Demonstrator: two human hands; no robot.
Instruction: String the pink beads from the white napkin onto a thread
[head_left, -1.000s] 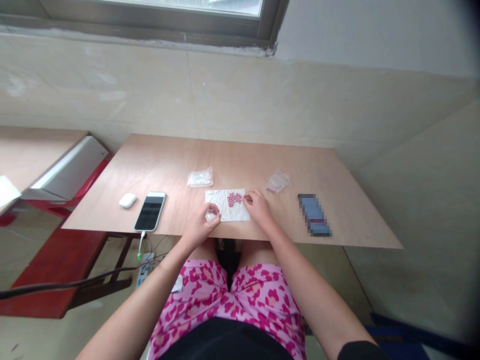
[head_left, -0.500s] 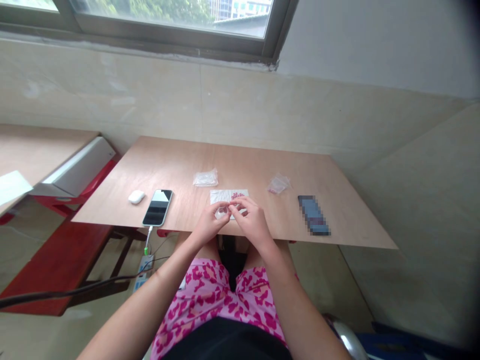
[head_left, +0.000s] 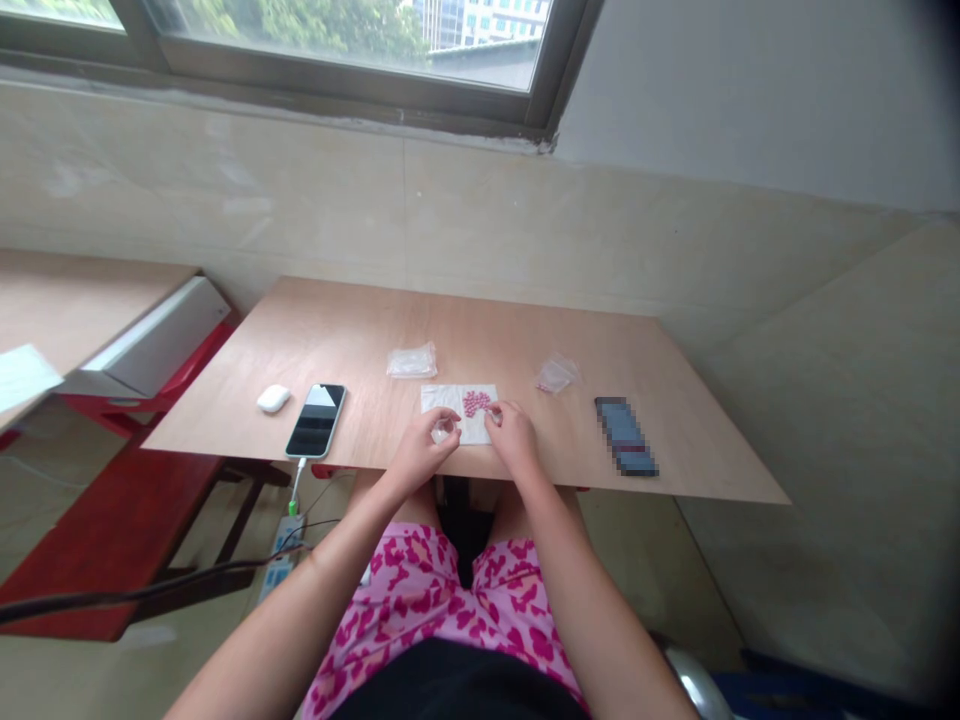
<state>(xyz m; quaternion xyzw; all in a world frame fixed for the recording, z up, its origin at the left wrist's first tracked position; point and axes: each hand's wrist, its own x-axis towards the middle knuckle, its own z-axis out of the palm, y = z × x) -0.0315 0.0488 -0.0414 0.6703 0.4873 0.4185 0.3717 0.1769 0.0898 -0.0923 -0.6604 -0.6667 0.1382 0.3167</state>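
Note:
On a white sheet (head_left: pixel 473 434) at the table's near edge lies a small heap of pink beads (head_left: pixel 475 403). My left hand (head_left: pixel 422 447) is over the sheet's left part, thumb and fingers curled around a small clear thing (head_left: pixel 442 428) whose kind is too small to make out. At the right edge of the heap, my right hand (head_left: pixel 514 437) has its fingertips pinched together by the beads. Whatever is between those fingertips is too small to name. The hands are apart.
Behind the sheet sits a clear plastic packet (head_left: pixel 412 361); a clear bag (head_left: pixel 557 374) with a little pink in it lies to the right. A charging phone (head_left: pixel 316 421) and a white case (head_left: pixel 274 398) are at left, a dark phone (head_left: pixel 626 437) at right. The wooden table (head_left: pixel 480 325) meets the wall.
My right hand has moved away from my left, to the right, and its fingertips are now by the beads. More of the pink heap shows. My left hand has hardly moved.

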